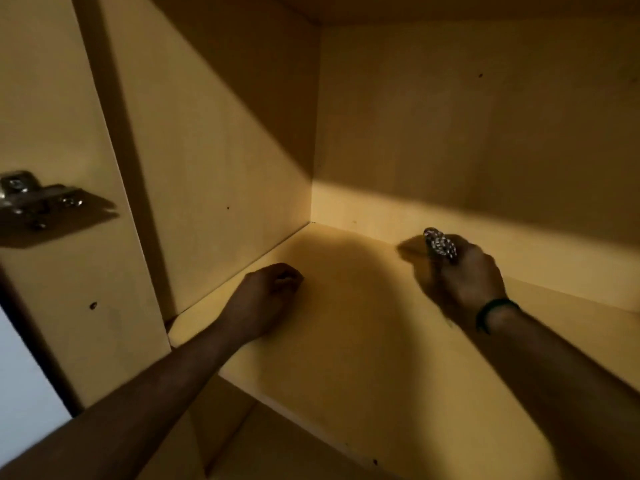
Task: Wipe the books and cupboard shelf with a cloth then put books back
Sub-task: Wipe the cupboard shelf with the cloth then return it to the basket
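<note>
Here, left hand (pixel 268 289) fisted, grip together, knuckles on shelf (pixel 363 341), right hand (pixel 464 278) grip clamped on patterned cloth (pixel 440 244)

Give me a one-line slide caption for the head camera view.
Right hand grips a patterned cloth on the bare cupboard shelf; left hand rests curled near the side wall.

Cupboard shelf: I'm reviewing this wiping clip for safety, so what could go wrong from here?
The right hand grips only a small bunched cloth, so it may miss the shadowed back corner of the shelf. The metal hinge juts out near the left forearm and could scrape it as the arm pulls out.
</note>
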A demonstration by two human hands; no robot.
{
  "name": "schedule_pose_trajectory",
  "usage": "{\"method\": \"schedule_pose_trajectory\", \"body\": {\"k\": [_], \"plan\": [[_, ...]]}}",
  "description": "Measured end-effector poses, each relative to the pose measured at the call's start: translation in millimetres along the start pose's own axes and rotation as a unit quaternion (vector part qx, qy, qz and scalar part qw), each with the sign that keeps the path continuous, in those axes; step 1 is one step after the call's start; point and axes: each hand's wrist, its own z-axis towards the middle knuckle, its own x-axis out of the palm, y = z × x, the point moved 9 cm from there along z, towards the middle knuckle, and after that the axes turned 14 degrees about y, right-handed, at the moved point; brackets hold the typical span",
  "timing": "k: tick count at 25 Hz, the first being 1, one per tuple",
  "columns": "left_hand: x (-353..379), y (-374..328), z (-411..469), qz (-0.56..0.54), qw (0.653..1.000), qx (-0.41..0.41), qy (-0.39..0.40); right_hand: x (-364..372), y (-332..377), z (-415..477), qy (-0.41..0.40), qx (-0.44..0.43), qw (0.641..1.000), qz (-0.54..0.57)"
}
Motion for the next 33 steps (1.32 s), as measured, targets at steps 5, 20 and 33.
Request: {"method": "schedule_pose_trajectory", "body": {"k": [5,20,33], "plan": [[13.1,-1.5,13.6,0.058,0.997,-0.007,0.046,104.9,7.9,91.4,0.139,-0.057,0.959,-0.239],[11.9,-1.9,20.4,0.079,0.996,0.02,-0.025,216.1,98.8,205.7,0.249,-0.155,0.952,-0.087],[-16.7,5.6,4.1,-0.173,0.978,0.036,-0.108,126.5,76.6,-164.3,0.584,-0.035,0.753,0.301]]}}
